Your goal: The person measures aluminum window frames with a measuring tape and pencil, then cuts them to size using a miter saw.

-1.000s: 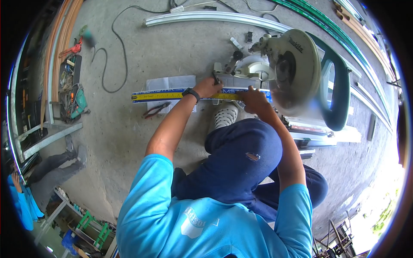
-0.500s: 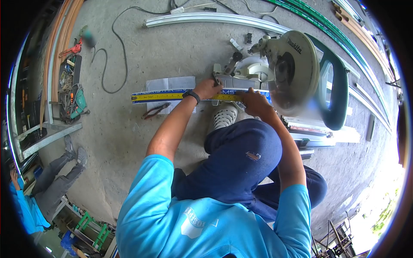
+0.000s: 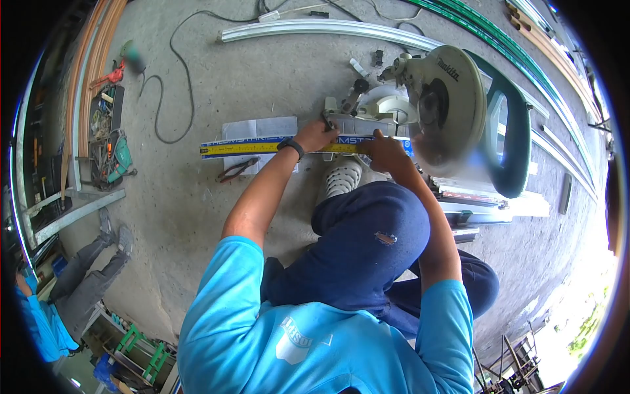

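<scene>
A long profile with printed blue film (image 3: 252, 141) lies across the base of the miter saw (image 3: 453, 108). The yellow blade of a tape measure (image 3: 246, 150) runs along its near side, its end at the profile's left end. My left hand (image 3: 316, 136) is closed over the profile and the blade beside the saw's fence. My right hand (image 3: 388, 155) is closed at the blade's right end, close to the saw; the tape's case is hidden in it. One finger of that hand reaches up over the film.
Pliers (image 3: 237, 169) lie on paper sheets (image 3: 268, 126) at the left. A metal rail (image 3: 315, 27) and a black cable (image 3: 191, 105) cross the floor beyond. Cut profiles (image 3: 476, 213) sit right of my knee. A toolbox (image 3: 108, 125) and another person's legs (image 3: 92, 269) are far left.
My right hand has shifted slightly left, and its fingers have changed position on the film, showing more of the print. My left hand and the profile stay nearly still.
</scene>
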A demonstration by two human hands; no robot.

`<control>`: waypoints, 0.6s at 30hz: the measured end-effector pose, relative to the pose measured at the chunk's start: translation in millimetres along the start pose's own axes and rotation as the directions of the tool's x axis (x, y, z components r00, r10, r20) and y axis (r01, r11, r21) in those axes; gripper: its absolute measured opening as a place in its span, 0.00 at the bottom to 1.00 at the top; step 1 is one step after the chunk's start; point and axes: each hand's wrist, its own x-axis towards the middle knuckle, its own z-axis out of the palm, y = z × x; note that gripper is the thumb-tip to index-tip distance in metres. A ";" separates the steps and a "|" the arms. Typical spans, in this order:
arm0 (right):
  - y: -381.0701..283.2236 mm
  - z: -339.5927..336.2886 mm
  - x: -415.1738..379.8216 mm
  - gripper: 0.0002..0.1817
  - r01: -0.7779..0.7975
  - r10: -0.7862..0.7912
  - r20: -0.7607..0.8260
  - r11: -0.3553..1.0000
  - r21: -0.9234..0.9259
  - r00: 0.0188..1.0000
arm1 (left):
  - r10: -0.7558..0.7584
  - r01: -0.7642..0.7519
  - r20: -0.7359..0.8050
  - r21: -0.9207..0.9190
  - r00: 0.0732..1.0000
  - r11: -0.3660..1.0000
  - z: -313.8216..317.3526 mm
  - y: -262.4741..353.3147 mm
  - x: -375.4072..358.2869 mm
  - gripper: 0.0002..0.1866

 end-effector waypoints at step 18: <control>2.3 5.0 5.7 0.28 -0.020 0.023 0.087 0.999 -0.025 0.996 | -0.058 0.065 -0.049 0.142 0.997 0.988 5.6 -9.9 4.4 0.15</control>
